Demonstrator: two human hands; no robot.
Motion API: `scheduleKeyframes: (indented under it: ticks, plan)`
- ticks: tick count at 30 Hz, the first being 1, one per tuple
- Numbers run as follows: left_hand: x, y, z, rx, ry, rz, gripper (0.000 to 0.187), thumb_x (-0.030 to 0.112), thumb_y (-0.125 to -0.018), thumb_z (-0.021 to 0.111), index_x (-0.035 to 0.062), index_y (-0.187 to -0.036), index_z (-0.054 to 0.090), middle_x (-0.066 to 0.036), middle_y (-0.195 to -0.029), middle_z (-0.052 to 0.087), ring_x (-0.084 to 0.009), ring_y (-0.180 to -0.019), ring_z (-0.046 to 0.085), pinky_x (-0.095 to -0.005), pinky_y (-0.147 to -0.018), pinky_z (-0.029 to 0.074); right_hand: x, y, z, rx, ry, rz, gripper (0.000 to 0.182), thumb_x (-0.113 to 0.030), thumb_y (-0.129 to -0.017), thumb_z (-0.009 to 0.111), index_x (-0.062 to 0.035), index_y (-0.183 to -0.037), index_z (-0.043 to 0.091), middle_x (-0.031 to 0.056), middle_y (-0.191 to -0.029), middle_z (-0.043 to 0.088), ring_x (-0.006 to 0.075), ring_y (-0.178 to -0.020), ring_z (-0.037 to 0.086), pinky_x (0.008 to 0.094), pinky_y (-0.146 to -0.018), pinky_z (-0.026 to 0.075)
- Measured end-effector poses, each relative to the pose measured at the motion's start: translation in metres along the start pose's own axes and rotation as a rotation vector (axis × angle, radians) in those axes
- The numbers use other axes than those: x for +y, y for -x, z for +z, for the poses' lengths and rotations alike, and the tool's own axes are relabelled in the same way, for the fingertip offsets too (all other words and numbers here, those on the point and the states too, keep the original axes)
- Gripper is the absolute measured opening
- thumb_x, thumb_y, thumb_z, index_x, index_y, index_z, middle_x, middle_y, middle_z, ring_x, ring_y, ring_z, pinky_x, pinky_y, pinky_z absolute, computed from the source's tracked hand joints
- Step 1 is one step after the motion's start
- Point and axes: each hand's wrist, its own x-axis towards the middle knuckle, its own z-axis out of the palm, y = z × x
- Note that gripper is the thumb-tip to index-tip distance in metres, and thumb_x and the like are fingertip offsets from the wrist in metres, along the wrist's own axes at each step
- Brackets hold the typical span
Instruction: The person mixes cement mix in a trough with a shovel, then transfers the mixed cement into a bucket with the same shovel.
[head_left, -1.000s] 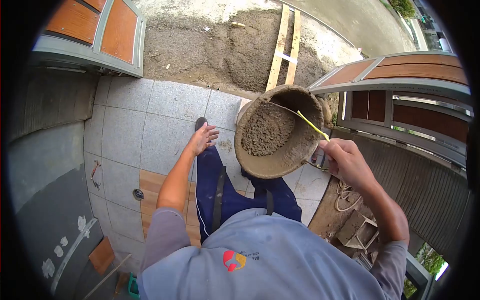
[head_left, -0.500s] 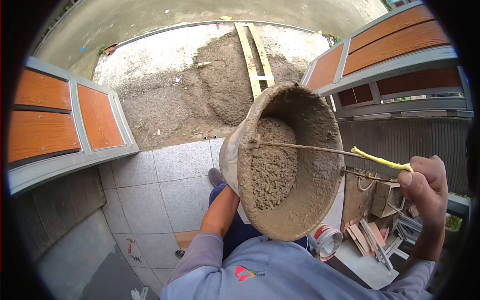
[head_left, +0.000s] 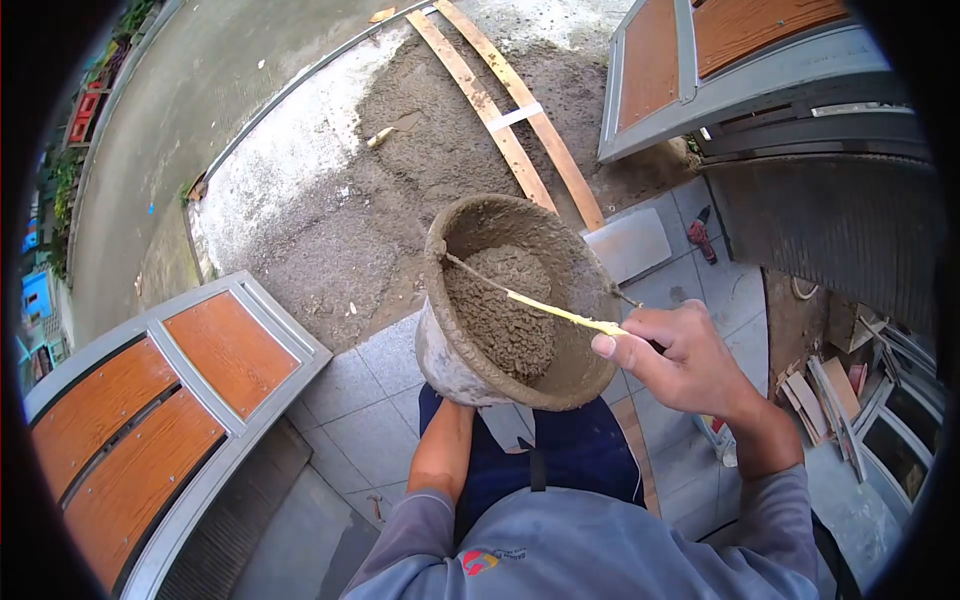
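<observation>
A mortar-caked bucket (head_left: pixel 427 345) hangs tilted in front of my body, with wet grey mortar (head_left: pixel 515 320) inside. My right hand (head_left: pixel 675 355) is closed around its wire handle (head_left: pixel 560 310), which has a yellow wrap near the grip. My left forearm (head_left: pixel 447 445) runs up under the near side of the bucket. Behind the bucket, my left hand and its fingers are hidden. Beyond the rim, spread mortar (head_left: pixel 430 165) covers part of the ground, and a tool with a pale handle (head_left: pixel 380 137), seemingly a trowel, lies in it.
Two long wooden strips (head_left: pixel 480 100) joined by a white crosspiece lie over the mortar. Orange-panelled gate leaves stand left (head_left: pixel 230 345) and right (head_left: pixel 650 70). A red drill (head_left: pixel 703 240) rests on the tiles (head_left: pixel 380 440). Scrap boards (head_left: pixel 830 400) lie at the right.
The bucket has come lower and less tipped toward me, and my right hand has moved left and inward with the handle. My view has turned, bringing the drill into sight.
</observation>
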Motion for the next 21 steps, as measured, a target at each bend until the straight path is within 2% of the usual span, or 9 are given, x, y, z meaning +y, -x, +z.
scheduleKeyframes:
  ticks: [1,4,7,11,14,17,21]
  plan:
    - [0.005,-0.011,-0.001,0.018,-0.011,0.004,0.054,0.046,-0.102,0.035,0.0045,-0.135,0.047,-0.011,-0.127,0.057,-0.0275,-0.114,0.055,-0.0435,-0.103,0.041,0.011,-0.009,0.001,0.041,-0.026,0.025,0.03,-0.022,-0.09,0.066,0.001,-0.07,0.061,0.0162,-0.055,0.05,0.0296,-0.043,0.046,0.0381,-0.045,0.036]
    - [0.023,-0.058,-0.009,0.049,-0.036,0.019,0.054,0.045,-0.102,0.035,0.0045,-0.135,0.048,-0.011,-0.127,0.057,-0.0276,-0.113,0.055,-0.0434,-0.103,0.041,0.046,-0.04,0.01,0.063,-0.036,0.045,0.035,-0.022,-0.09,0.066,0.0015,-0.065,0.057,0.0154,-0.052,0.047,0.0254,-0.041,0.043,0.0376,-0.045,0.035]
    - [0.043,-0.12,-0.015,0.057,-0.053,0.047,0.053,0.045,-0.102,0.035,0.0044,-0.134,0.048,-0.011,-0.127,0.057,-0.0276,-0.113,0.055,-0.0434,-0.102,0.042,0.088,-0.074,0.016,0.164,-0.059,0.149,0.04,-0.023,-0.09,0.067,0.0017,-0.062,0.054,0.0135,-0.049,0.042,0.0192,-0.041,0.04,0.036,-0.044,0.033]
    - [0.05,-0.175,-0.023,0.045,-0.068,0.055,0.053,0.044,-0.102,0.036,0.0044,-0.134,0.049,-0.011,-0.126,0.057,-0.0277,-0.113,0.055,-0.0434,-0.102,0.042,0.146,-0.122,0.026,0.317,-0.087,0.184,0.045,-0.027,-0.089,0.068,0.0027,-0.06,0.051,0.0093,-0.048,0.036,0.0115,-0.045,0.035,0.0343,-0.044,0.031]
    - [0.048,-0.204,-0.033,0.055,-0.075,0.054,0.052,0.044,-0.102,0.036,0.0043,-0.133,0.049,-0.011,-0.126,0.057,-0.0278,-0.112,0.055,-0.0434,-0.102,0.042,0.2,-0.159,0.039,0.396,-0.156,0.268,0.047,-0.03,-0.089,0.068,0.0035,-0.06,0.052,0.0087,-0.049,0.034,0.0104,-0.049,0.034,0.0345,-0.046,0.031]
    - [0.053,-0.237,-0.037,0.048,-0.093,0.066,0.052,0.044,-0.102,0.036,0.0043,-0.133,0.049,-0.011,-0.126,0.058,-0.0279,-0.112,0.055,-0.0433,-0.102,0.042,0.264,-0.198,0.062,0.586,-0.26,0.327,0.049,-0.032,-0.088,0.068,0.0056,-0.062,0.051,0.0083,-0.051,0.032,0.0103,-0.052,0.033,0.0341,-0.047,0.031]
    - [0.074,-0.285,-0.028,0.034,-0.116,0.131,0.051,0.043,-0.102,0.036,0.0043,-0.132,0.05,-0.011,-0.126,0.058,-0.0279,-0.112,0.056,-0.0433,-0.102,0.042,0.334,-0.237,0.057,0.795,-0.287,0.4,0.05,-0.035,-0.088,0.067,0.0073,-0.066,0.051,0.0078,-0.055,0.031,0.0122,-0.055,0.032,0.0355,-0.05,0.033]
